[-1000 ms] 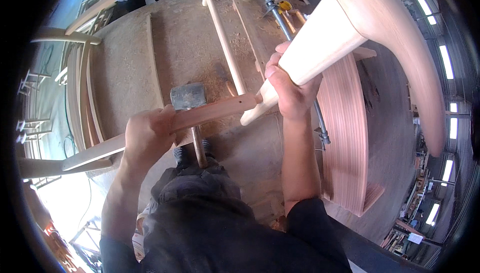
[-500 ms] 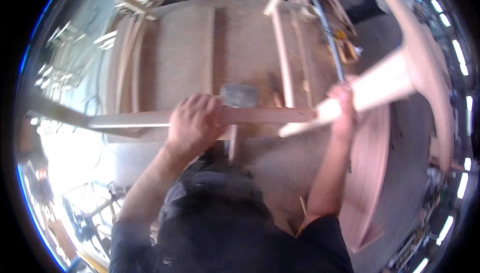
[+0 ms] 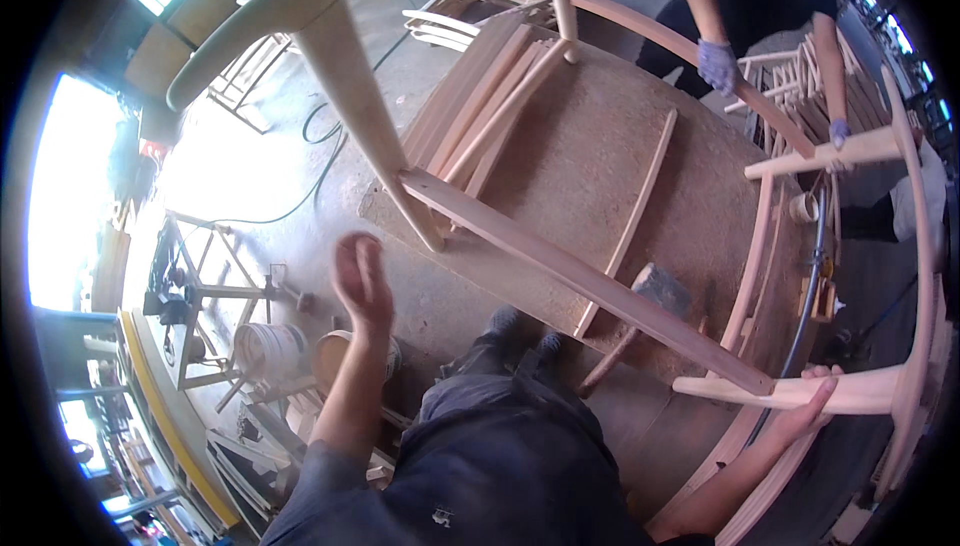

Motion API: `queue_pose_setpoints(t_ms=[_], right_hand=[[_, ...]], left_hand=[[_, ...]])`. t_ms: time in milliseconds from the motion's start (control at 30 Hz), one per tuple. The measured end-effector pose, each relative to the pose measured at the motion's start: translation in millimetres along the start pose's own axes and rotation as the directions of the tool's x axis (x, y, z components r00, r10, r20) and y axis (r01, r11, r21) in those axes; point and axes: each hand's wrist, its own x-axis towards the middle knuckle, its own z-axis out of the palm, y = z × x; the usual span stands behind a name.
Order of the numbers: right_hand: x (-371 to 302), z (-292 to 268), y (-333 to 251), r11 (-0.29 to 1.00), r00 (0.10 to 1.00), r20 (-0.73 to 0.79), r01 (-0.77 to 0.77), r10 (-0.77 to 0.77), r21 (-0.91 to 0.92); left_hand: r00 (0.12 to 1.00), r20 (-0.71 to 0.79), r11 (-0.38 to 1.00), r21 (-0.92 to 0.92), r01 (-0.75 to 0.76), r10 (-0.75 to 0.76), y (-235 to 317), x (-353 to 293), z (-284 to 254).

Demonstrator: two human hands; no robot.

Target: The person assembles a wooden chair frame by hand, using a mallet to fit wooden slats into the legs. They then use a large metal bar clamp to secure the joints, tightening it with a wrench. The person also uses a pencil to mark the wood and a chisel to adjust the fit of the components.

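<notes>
My right hand (image 3: 806, 410) clasps the tapered wooden leg (image 3: 864, 393) at four o'clock, its long axis running nine to three, narrow tip toward nine. The straight wooden rail (image 3: 588, 281) slants from ten to four, ending beside that grip. Near nine, my left hand (image 3: 362, 274) hovers, blurred, loosely spread.

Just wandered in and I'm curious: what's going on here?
A person holds a pale wooden leg in the right grip, near one end of a long rail; the left grip is raised, empty. Opposite, a co-worker has a gloved hand on a curved rail. A mallet lies partly beneath the long rail.
</notes>
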Motion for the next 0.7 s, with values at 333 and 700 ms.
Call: queue_pose_setpoints(t_ms=[333,700], right_hand=[[-7.1,19.4,-17.6,0.981,0.97,-0.197,-0.165,0.144,-0.098],[2.4,6.1,-9.4,0.934,0.923,-0.159,-0.358,0.349,-0.025]], left_hand=[[0.939,0.192,0.864,-0.476,-0.163,0.284,49.4,183.0,17.7],[0.809,0.574,0.881,-0.439,0.177,0.124,56.6,222.2,52.6]])
